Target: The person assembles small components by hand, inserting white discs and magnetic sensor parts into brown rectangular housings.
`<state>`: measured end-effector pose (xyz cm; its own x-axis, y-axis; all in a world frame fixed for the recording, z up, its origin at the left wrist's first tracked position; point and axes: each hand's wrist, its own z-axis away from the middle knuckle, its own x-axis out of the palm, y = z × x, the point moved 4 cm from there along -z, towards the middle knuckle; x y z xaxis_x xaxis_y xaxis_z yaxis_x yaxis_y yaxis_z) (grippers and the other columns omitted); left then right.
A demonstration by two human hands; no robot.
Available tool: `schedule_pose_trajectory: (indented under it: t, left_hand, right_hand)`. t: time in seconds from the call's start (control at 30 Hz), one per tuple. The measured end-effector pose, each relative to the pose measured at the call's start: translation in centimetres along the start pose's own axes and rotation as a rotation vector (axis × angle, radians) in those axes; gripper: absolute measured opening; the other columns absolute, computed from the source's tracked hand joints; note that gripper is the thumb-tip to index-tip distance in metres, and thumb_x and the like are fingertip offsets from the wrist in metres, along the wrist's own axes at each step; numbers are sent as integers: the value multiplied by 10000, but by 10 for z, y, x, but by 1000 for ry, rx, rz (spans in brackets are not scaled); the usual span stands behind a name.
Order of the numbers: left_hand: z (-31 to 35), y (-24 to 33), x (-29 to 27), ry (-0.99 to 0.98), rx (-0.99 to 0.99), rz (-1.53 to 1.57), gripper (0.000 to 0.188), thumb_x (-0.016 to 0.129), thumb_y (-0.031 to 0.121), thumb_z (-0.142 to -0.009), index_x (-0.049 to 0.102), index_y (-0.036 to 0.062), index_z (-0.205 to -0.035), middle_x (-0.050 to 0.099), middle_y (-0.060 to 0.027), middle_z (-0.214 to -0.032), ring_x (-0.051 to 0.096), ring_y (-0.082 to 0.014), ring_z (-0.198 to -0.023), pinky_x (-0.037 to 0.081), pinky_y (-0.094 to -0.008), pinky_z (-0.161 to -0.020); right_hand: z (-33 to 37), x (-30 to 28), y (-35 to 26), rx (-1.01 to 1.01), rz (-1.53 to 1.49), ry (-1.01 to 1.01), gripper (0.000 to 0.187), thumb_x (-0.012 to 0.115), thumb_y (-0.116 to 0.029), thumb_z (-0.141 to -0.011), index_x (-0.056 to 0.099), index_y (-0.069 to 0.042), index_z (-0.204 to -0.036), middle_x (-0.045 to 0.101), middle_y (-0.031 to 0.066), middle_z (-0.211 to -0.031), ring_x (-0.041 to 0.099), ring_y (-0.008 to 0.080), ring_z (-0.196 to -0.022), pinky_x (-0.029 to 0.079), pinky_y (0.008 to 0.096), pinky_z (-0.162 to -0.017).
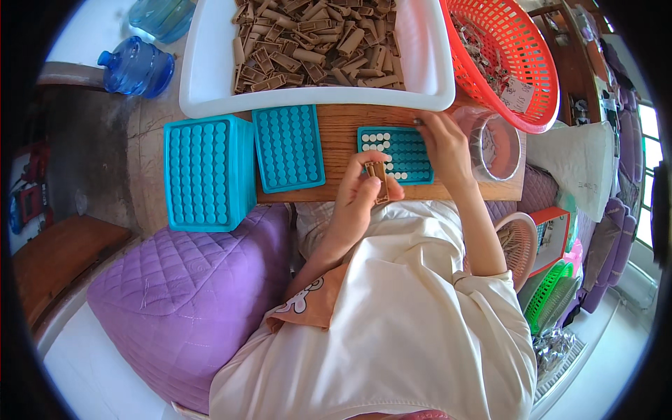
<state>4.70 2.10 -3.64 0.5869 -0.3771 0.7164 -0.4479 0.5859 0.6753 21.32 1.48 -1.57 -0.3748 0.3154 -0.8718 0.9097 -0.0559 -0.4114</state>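
My left hand (355,194) is closed around a brown plastic casing (380,183), an oblong hollow piece held with its open side up. Just beyond and partly behind that hand lies a teal tray (417,157) with rows of round pockets. White round pieces (376,138) sit in several pockets, mostly along its left side and near edge. Over the tray's far right corner, my right hand (448,145) has its fingertips pinched together. A tiny dark, shiny bit shows at those fingertips, too small to name.
A white bin (315,100) of brown casings stands beyond the tray. At the far right is a red basket (544,70) of small metallic pieces, with a clear round tub (498,145) nearer. Leftward are another teal tray (288,148) and a teal tray stack (199,175).
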Motion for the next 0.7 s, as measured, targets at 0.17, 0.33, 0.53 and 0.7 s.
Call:
schedule_pose_trajectory:
  t: [0.17, 0.33, 0.53, 0.7]
  left_hand:
    - [3, -4, 5, -111, 105, -65, 224, 333, 56, -831, 397, 44, -1046, 461, -64, -847, 436, -81, -695, 378, -213, -604]
    - [10, 14, 16, -137, 148, -257, 251, 462, 110, -814, 431, 42, -1053, 445, -30, -859, 389, -42, -697, 340, -177, -579]
    - [16, 11, 13, -41, 127, -336, 260, 605, 106, -751, 511, 17, -977, 511, 0, -775, 415, -20, -625, 325, -151, -518]
    - [16, 14, 10, -38, 114, -318, 210, 614, 73, -746, 524, 8, -924, 533, -6, -757, 440, -20, -624, 343, -147, -529]
  right_hand:
    - [15, -23, -18, -229, -74, 356, 256, 587, 26, -655, 550, -28, -903, 537, 87, -736, 543, 259, -658, 451, 339, -551]
    - [28, -40, -55, -397, -121, 323, 279, 618, 27, -580, 592, -36, -851, 530, 43, -700, 486, 142, -494, 388, 244, -413]
    - [32, -53, -86, -370, -130, 181, 286, 657, -49, -594, 584, -49, -871, 561, 19, -700, 502, 125, -505, 396, 242, -413]
    - [32, -54, -86, -293, -228, 55, 267, 660, -69, -640, 570, -37, -889, 585, 43, -689, 538, 166, -532, 433, 270, -443]
